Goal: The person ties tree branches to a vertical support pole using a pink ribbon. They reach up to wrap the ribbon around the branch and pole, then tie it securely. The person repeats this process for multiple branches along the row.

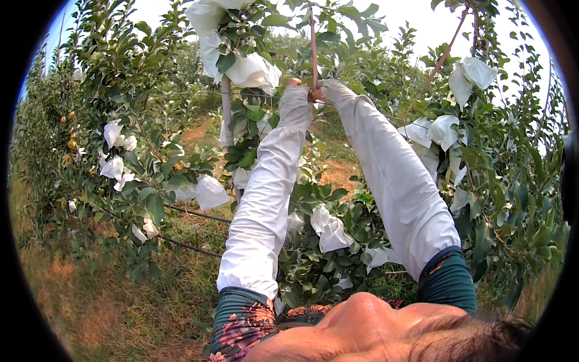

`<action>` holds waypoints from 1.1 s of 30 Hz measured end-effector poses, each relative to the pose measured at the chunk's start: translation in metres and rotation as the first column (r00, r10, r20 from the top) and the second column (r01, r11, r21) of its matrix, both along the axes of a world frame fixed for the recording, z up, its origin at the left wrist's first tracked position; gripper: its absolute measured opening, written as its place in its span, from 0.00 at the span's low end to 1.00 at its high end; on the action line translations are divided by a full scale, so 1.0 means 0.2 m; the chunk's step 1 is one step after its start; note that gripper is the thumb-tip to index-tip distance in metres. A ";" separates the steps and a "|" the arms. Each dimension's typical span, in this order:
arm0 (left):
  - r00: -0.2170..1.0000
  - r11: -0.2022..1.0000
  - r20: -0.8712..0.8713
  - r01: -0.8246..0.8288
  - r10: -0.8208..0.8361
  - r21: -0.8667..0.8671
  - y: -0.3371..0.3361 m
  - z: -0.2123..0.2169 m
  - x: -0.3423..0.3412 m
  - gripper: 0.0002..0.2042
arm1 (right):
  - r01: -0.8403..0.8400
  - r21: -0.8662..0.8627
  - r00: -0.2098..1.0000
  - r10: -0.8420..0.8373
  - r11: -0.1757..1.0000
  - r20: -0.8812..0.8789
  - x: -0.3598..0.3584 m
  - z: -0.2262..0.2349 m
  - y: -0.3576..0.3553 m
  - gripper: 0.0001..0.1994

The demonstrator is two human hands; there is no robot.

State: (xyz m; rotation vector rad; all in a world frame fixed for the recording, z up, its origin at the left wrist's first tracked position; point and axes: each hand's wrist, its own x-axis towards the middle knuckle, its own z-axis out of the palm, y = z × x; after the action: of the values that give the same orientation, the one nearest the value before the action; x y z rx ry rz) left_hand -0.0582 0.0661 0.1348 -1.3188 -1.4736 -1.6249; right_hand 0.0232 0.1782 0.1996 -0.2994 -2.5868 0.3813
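Both my arms, in loose white sleeve covers, reach up and forward to the same spot among the apple tree's leaves. A pinkish-brown strap (pixel 313 45) hangs down between my hands. My right hand (pixel 317 95) is closed on its lower end, with only a few fingers showing below the cuff. Just left of the strap, my left hand (pixel 294 81) looks curled, and most of it is hidden by its sleeve. Whatever it grips cannot be made out. White bags (pixel 256 71) hang from the branches at upper left, close to my left hand.
More white bags hang at right (pixel 443 131), at left (pixel 113 167) and low in the middle (pixel 332 232). A thin upright pole (pixel 227 108) stands left of my arms. Dark hoses (pixel 190 246) run low across the grass. Another brownish strap (pixel 446 54) slants down at right.
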 end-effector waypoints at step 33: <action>0.980 0.975 -0.136 -0.163 0.144 -0.148 -0.09 0.03 -0.06 0.05 | 0.050 -0.726 0.994 -0.102 0.686 -0.028 0.00 0.01 -0.11 0.05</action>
State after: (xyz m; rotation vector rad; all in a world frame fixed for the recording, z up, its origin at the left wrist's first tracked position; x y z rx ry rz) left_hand -0.0699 0.0474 0.1399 -1.3298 -1.6133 -1.3263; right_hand 0.0228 0.1560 0.2019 -0.6484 -2.2188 1.3699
